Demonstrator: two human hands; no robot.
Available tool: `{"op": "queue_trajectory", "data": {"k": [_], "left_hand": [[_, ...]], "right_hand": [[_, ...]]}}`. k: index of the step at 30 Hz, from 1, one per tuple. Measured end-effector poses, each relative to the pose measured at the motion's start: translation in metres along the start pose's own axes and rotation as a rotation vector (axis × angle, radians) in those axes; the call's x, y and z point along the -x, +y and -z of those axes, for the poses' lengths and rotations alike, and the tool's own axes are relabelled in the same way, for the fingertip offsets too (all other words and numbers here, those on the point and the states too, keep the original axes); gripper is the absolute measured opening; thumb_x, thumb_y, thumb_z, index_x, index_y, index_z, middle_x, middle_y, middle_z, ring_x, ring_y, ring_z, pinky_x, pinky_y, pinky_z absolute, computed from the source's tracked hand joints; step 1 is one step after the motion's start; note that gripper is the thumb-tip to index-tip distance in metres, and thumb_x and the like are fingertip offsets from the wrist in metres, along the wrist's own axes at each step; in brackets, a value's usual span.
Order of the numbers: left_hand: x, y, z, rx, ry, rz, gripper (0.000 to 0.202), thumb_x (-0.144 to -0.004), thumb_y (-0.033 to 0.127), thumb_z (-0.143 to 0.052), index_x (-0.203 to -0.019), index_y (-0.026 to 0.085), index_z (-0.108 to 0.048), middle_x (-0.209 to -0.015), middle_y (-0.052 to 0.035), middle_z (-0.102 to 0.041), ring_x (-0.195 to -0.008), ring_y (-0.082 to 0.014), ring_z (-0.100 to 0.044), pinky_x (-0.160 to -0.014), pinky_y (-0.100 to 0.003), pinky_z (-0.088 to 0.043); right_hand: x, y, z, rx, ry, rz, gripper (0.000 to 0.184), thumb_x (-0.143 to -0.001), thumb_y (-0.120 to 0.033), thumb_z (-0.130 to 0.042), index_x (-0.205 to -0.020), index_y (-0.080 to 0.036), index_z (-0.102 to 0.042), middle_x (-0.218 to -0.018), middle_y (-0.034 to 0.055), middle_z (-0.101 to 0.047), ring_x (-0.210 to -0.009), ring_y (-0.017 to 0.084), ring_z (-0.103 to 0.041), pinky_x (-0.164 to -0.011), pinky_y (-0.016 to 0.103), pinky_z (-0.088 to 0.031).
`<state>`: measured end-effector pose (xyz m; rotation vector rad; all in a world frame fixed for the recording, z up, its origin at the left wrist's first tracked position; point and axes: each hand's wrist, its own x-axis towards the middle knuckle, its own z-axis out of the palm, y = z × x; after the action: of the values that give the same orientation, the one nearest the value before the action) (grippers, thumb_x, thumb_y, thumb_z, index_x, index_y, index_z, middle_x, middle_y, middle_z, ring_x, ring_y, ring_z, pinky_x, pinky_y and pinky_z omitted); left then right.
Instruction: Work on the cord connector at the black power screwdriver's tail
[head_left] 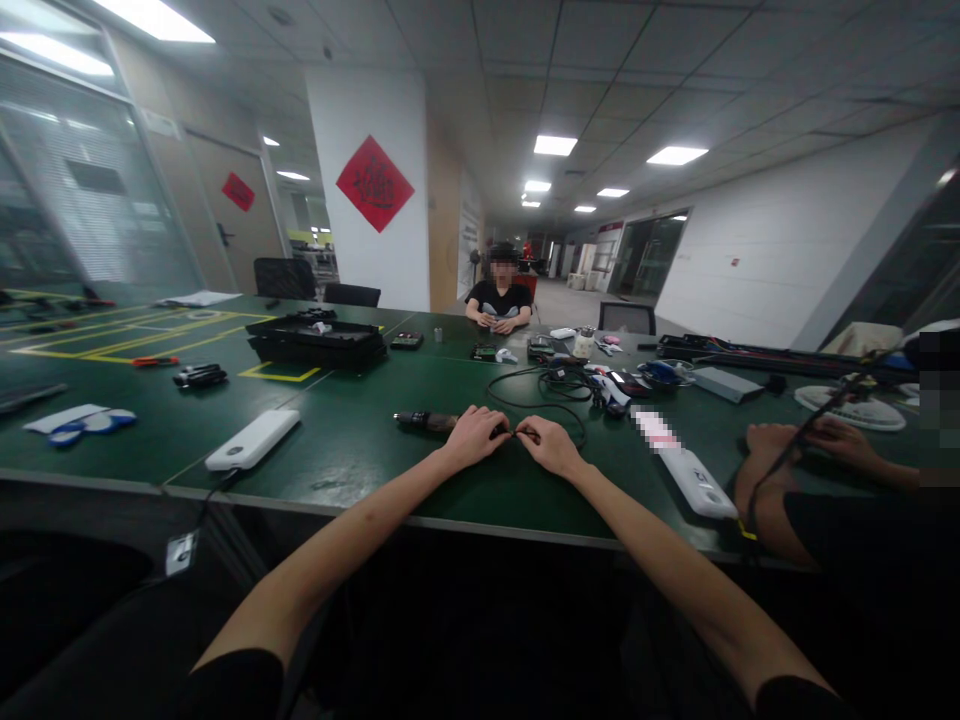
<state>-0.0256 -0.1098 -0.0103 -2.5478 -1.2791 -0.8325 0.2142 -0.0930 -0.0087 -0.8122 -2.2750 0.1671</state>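
An electric screwdriver (426,422) with a dark, slim body lies on the green table, its tip pointing left. My left hand (478,437) is closed around its rear end, the palm low over the tabletop. Close beside it, my right hand (550,447) pinches a thin black cable (517,433) just behind the tool. Whether the cable is joined to the tool is hidden by my fingers. A loop of black cord (491,392) curves over the table behind both hands.
Left of my hands lie a white oblong device (253,440), blue-white scissors-like pieces (91,424) and a black tray (315,342). On the right are another white device (694,480), tangled cables (566,378) and a co-worker's hands (810,445). Another person (501,300) sits opposite.
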Motion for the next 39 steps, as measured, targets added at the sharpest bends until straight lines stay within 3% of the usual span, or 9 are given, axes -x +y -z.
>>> {"op": "queue_trajectory", "data": {"k": [13, 39], "left_hand": [[0.001, 0.0026, 0.001, -0.004, -0.009, -0.017, 0.021, -0.101, 0.041, -0.059, -0.113, 0.026, -0.068, -0.111, -0.0043, -0.073, -0.106, -0.0239, -0.061, -0.095, -0.04, -0.037], [0.0005, 0.0053, 0.0044, -0.001, -0.033, -0.004, 0.019, -0.1, 0.037, -0.059, -0.113, 0.027, -0.068, -0.108, -0.0038, -0.073, -0.103, -0.0233, -0.063, -0.095, -0.039, -0.037]], "right_hand": [[-0.0007, -0.001, 0.0002, -0.025, -0.005, 0.029, 0.011, -0.097, -0.026, -0.065, -0.107, -0.024, -0.071, -0.1, 0.0055, -0.071, -0.087, 0.021, -0.066, -0.08, 0.032, -0.051], [-0.0007, -0.0049, 0.0026, -0.068, -0.009, 0.017, 0.013, -0.096, -0.024, -0.064, -0.107, -0.022, -0.07, -0.098, 0.0062, -0.071, -0.085, 0.021, -0.066, -0.077, 0.032, -0.052]]}}
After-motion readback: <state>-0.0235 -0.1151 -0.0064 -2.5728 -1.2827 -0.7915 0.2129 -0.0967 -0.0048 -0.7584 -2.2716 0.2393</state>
